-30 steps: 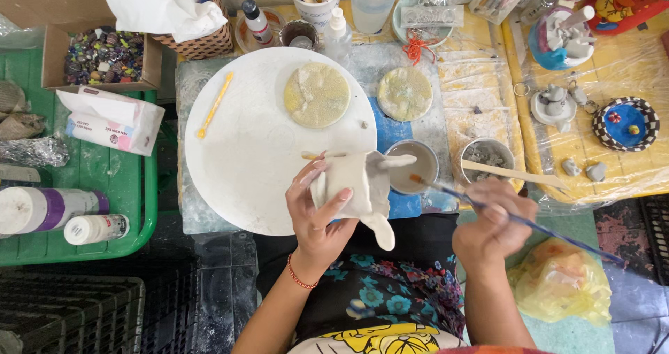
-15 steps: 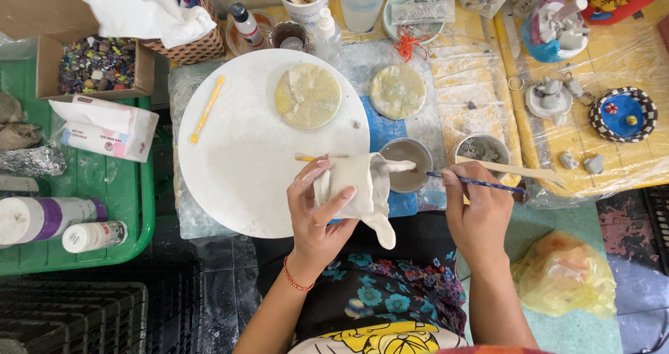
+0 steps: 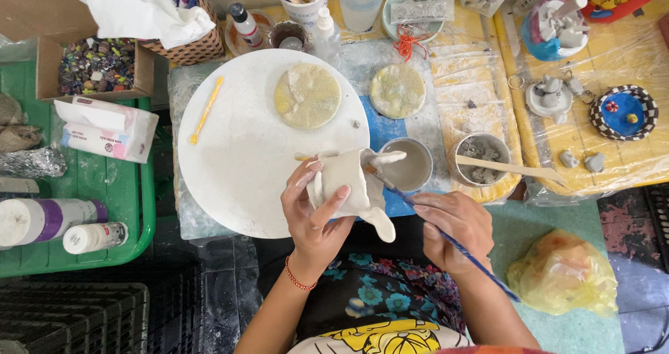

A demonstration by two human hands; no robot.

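Item: pale clay piece (image 3: 346, 185), soft, easily dented; I see left grip (image 3: 315, 211) cupped around its body, right grip (image 3: 453, 223) pinching blue-handled brush (image 3: 446, 237) just beside.

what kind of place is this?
Likely a home pottery or craft worktable: the left hand holds an unfired clay piece, the right hand a brush, beside a slip cup.
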